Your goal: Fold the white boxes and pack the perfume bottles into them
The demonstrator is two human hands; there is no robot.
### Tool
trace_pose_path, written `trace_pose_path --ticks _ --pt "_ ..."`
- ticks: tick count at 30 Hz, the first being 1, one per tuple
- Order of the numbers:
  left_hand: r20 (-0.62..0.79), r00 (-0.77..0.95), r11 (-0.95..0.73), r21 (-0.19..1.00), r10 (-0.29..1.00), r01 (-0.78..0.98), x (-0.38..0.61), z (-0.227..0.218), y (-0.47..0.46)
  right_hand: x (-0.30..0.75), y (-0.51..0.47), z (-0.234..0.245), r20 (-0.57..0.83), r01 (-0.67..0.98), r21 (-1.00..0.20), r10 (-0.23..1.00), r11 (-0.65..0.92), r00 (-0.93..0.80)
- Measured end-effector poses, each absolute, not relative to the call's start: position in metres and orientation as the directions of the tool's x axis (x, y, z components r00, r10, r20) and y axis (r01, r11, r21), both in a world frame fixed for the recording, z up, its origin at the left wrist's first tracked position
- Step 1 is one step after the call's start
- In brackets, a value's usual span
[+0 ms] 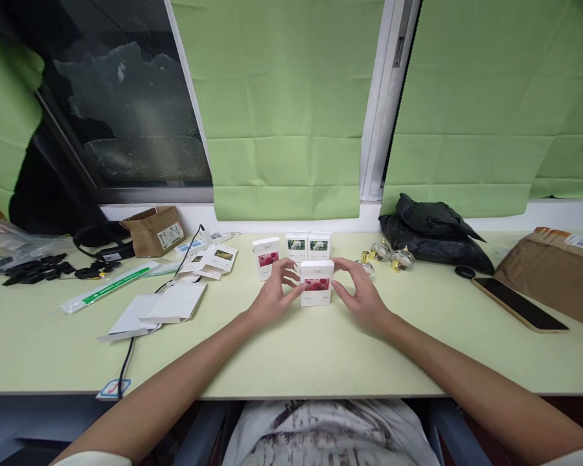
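A white box, dark-pink flowers pictured on its front, stands upright on the table

Bare forearms extend forward, left grip and right grip facing each other, loosely curved.

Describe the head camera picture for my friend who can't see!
A person's left hand and right hand flank an upright white box with a red flower picture, on a pale table. Three more flower boxes stand behind; flat white cartons lie left, gold-topped bottles right.
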State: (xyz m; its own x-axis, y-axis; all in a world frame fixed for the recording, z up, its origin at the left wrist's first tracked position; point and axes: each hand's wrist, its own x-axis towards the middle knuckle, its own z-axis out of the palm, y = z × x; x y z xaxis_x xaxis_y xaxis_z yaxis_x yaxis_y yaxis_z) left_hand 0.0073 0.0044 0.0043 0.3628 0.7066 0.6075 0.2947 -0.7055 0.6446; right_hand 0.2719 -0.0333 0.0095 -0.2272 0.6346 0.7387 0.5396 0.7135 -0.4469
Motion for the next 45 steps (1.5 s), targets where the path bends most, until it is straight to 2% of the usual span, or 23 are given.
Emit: trace_pose_path --ticks 4,10,16,21,25,30,36,40,45 --pt "0.647 0.405 -0.764 0.552 0.645 0.335 0.007 0.009 0.001 0.272 -0.037 0.012 0.762 0.531 -0.42 0.604 0.736 -0.235" --pt "0.73 0.433 -0.846 0.413 0.528 0.336 0.006 0.014 -0.001 0.271 -0.04 0.014 0.838 0.548 -0.265 0.471 0.793 -0.275" --pt "0.751 0.432 -0.86 0.369 0.499 0.352 0.005 0.013 0.002 0.274 -0.036 0.013 0.86 0.53 -0.181 0.395 0.829 -0.324" --pt "0.745 0.463 -0.866 0.321 0.48 0.383 0.005 0.012 0.002 0.273 -0.036 0.012 0.844 0.51 -0.183 0.4 0.841 -0.357" --pt "0.702 0.503 -0.844 0.277 0.504 0.46 0.005 0.013 0.0 0.272 -0.036 0.011 0.8 0.553 -0.268 0.502 0.789 -0.328" --pt "0.694 0.439 -0.81 0.385 0.57 0.443 0.008 0.013 -0.001 0.271 -0.039 0.013 0.71 0.572 -0.404 0.639 0.714 -0.296" --pt "0.673 0.278 -0.728 0.618 0.685 0.296 0.009 0.002 0.005 0.273 -0.038 0.01 0.708 0.544 -0.424 0.639 0.725 -0.301" --pt "0.636 0.308 -0.706 0.649 0.708 0.283 0.008 0.0 0.006 0.273 -0.036 0.009 0.718 0.525 -0.417 0.623 0.742 -0.311" --pt "0.615 0.368 -0.715 0.631 0.698 0.301 0.007 0.005 0.004 0.273 -0.039 0.01 0.721 0.532 -0.406 0.618 0.743 -0.313"
